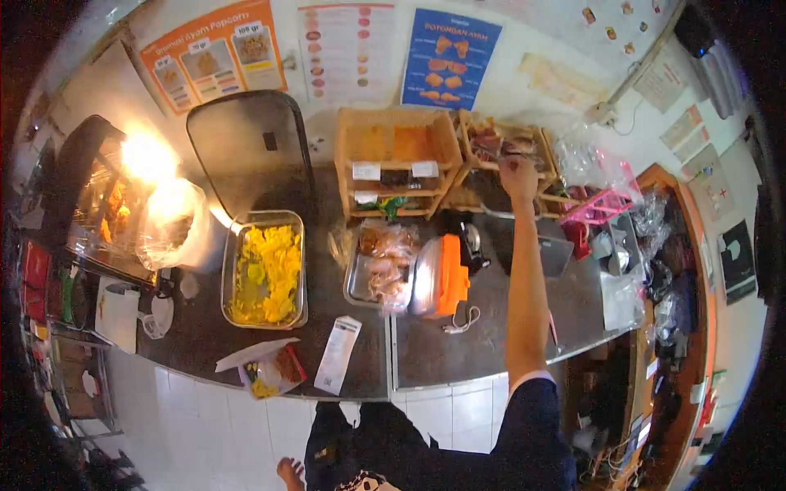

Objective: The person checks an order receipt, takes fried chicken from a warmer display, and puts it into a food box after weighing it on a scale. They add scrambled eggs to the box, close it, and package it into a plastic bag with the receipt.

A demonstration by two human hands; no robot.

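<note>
My right hand (517,173) reaches far forward, its fingers curled among dark reddish packets (485,144) in the top of a small wooden rack (547,170). What those fingers grip, if anything, is too small to make out. Down at the lower edge, my left hand (290,471) hangs beside my leg, fingers apart, holding nothing. Near the counter's front edge lies an opened paper food box (286,367) with yellow and reddish-brown food inside. A printed paper slip (337,357) rests to its right.
A glass container (304,282) of yellow food stands left on the dark counter (434,360). Bagged meat (386,266) sits beside an orange-lidded container (452,277). Another wooden rack (348,159) stands behind. A lit display case (86,188) is at far left, a pink basket (602,211) at right.
</note>
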